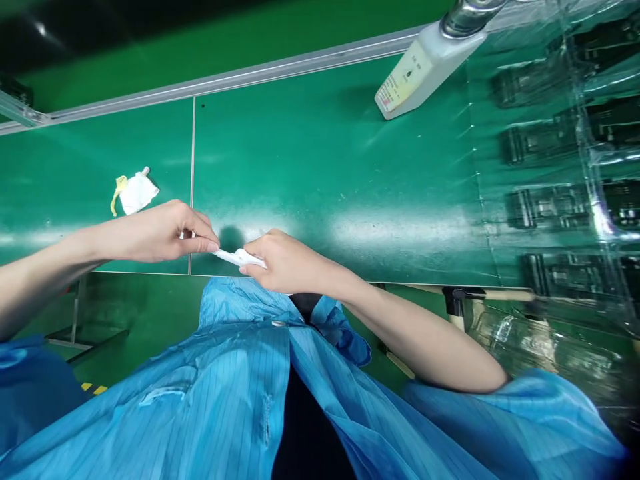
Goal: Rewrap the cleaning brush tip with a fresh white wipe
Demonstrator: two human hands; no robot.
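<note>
My left hand [163, 231] and my right hand [280, 261] meet at the near edge of the green table [325, 173]. Both pinch a small white strip of cloth [236, 257] stretched between them. The left fingers close on its left end. The right fingers wrap round its right end, hiding the rest of it. Both forearms are bare, coming out of a blue striped smock [225, 387].
A crumpled white and yellow wad [134, 192] lies on the table at the left. A white bottle [425, 67] stands at the far edge. Clear plastic trays [560, 167] holding dark parts fill the right side. A metal rail [225, 79] borders the back.
</note>
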